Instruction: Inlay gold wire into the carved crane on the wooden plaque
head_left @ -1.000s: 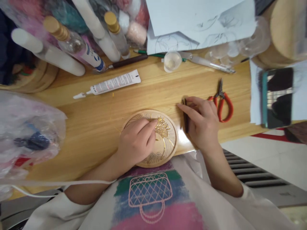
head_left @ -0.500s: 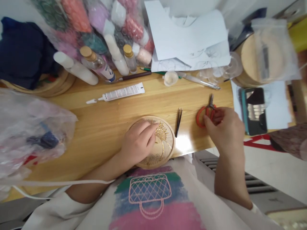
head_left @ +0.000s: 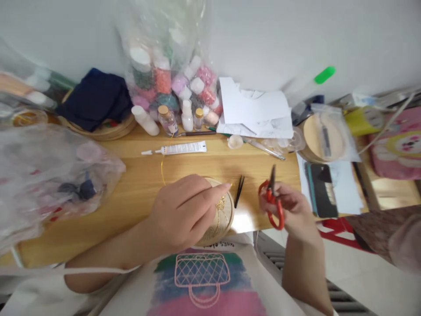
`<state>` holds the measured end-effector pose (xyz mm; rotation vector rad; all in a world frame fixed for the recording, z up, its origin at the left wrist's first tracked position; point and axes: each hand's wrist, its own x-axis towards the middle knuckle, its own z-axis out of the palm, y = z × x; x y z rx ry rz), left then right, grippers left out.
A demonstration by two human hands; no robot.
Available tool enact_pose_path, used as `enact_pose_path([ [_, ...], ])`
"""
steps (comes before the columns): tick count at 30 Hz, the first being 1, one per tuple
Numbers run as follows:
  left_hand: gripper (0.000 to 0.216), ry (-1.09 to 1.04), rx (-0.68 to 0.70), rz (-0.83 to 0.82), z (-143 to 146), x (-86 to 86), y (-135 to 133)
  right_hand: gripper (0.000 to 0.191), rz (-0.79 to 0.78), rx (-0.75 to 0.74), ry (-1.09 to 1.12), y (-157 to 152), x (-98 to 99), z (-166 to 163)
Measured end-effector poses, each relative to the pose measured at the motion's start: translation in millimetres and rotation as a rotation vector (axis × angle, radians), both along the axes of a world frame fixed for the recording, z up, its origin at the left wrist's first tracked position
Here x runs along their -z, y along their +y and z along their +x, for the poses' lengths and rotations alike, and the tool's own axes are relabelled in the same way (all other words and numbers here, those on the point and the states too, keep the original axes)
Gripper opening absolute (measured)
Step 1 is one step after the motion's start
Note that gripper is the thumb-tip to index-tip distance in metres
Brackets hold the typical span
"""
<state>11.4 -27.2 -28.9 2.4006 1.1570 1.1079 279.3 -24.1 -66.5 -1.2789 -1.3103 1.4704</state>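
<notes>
My right hand (head_left: 292, 204) grips small scissors (head_left: 272, 197) with red handles, lifted off the table, dark blades pointing away from me. My left hand (head_left: 189, 210) is closed in a pinch above a round wooden embroidery hoop (head_left: 226, 215) and covers much of it. Gold thread (head_left: 162, 171) runs from the left of the table behind that hand, and a short gold end shows at the fingertips. Gold stitching (head_left: 221, 204) and drawn lines are visible on the hoop's cloth. Black tweezers (head_left: 239, 192) lie just right of the hoop.
A glue tube (head_left: 184, 148) lies behind the hoop, near small bottles (head_left: 167, 119) and bagged jars. White papers (head_left: 256, 109) are at the back. A phone (head_left: 321, 188) is on the right; a plastic bag (head_left: 66, 175) fills the left.
My right hand has picked up the scissors from the table and brought them nearer to me. My left hand has shifted a little over the hoop. The view has tilted up.
</notes>
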Motion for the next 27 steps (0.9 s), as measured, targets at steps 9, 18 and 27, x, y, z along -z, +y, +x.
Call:
enact_pose_path([
  [9, 0.024, -0.002, 0.101, 0.067, -1.1, -38.3, -4.6, 0.038, 0.128, -0.382, 0.252, 5.7, -6.3, -36.6],
  [18, 0.028, 0.020, 0.090, 0.055, -0.3, -41.7, -10.8, 0.043, 0.122, -0.334, 0.189, 2.3, -17.0, -42.2],
  [27, 0.027, 0.043, 0.122, 0.049, 1.1, -43.1, -10.4, 0.037, 0.109, -0.315, 0.211, -1.0, -12.1, -39.1],
])
